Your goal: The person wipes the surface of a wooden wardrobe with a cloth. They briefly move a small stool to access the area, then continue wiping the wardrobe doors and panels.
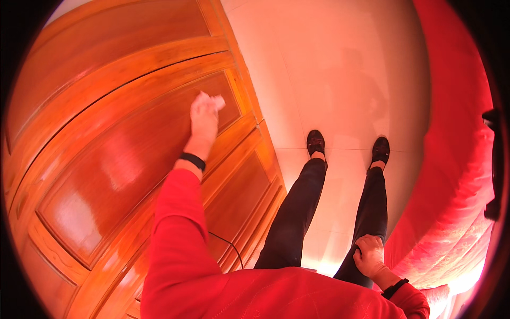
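Note:
In the head view my left hand (204,115) is raised at the face of a wooden door panel (149,139). Its fingers are bent around a small pale piece, seemingly cloth or tissue (218,102), blurred at the edges. Whether the piece touches the wood cannot be told. My right hand (368,253) lies on my right leg in dark trousers (370,207), its fingers curled together and nothing visible in them. A dark band circles each wrist, and both sleeves are red.
Framed wooden panels fill the left side. A thin black cable (231,244) hangs before the lower panel. Pale floor tiles (295,71) lie under my dark shoes (315,142). Red fabric (454,131) covers a large piece at the right, with a black object (498,163) at its far edge.

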